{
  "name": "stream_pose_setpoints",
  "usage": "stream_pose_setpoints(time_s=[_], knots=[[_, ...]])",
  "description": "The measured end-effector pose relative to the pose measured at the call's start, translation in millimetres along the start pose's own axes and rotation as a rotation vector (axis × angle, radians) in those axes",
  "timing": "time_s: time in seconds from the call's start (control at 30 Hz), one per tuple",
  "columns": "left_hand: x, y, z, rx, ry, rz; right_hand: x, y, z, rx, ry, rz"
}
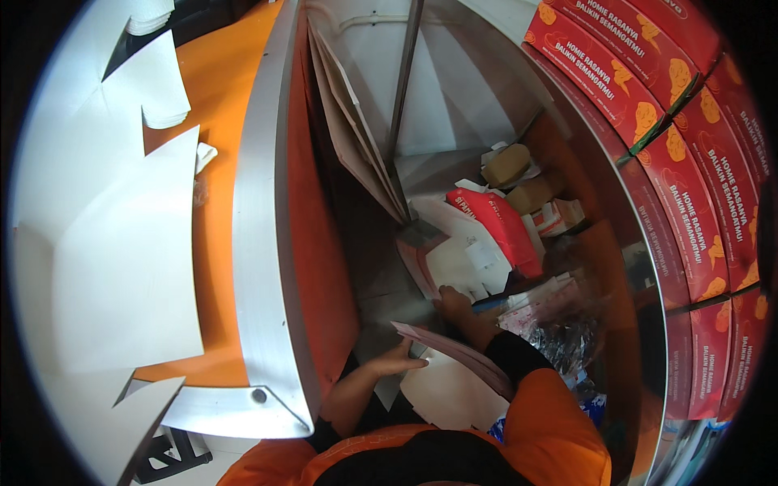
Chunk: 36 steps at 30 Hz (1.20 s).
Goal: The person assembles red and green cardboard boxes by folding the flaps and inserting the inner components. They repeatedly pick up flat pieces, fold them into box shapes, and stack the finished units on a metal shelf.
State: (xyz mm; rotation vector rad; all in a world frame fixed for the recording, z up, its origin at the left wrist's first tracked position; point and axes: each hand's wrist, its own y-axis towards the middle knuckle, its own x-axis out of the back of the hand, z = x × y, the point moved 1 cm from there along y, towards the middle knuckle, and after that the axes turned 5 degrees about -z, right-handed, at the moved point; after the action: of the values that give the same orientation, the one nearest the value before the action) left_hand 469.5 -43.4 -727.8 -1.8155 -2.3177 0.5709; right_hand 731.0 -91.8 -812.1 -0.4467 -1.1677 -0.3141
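Observation:
My left hand (392,361) grips the left edge of a flat folded carton (454,389), its thumb over the pale inner face. The carton has a pinkish-red outer side and lies tilted close to my body. Further away, my right hand (454,304) is closed at the near edge of another white carton sheet (462,257) with a reddish side flap. Most of the right fingers are hidden. Against that sheet's far side leans a bright red printed package (501,228).
Left is an orange counter (217,267) with a metal edge (261,243) and white cardboard sheets (130,267). Flat boards (352,113) lean beside a thin pole (405,81). Red printed boxes (681,186) are stacked at right. Clear plastic wrapping (559,336) and brown boxes (506,166) lie below.

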Motion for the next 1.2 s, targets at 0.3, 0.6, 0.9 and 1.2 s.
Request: stream_pose_setpoints(time_s=[0.3, 0.6, 0.9, 1.2], knots=[[0.4, 5.9, 16.1, 0.007, 0.006, -0.007, 14.5, -0.3, 15.0, -0.058, -0.015, -0.1], [3.0, 5.1, 5.7, 0.04, 0.041, -0.05, 8.9, 3.8, 4.0, -0.042, 0.09, -0.233], [3.8, 8.4, 0.8, 0.125, 0.01, -0.016, 40.5, 14.4, -14.4, -0.109, 0.289, -0.144], [2.3, 1.6, -30.0, 0.223, 0.028, -0.05, 126.9, 47.0, -65.3, -0.241, 0.046, -0.477]])
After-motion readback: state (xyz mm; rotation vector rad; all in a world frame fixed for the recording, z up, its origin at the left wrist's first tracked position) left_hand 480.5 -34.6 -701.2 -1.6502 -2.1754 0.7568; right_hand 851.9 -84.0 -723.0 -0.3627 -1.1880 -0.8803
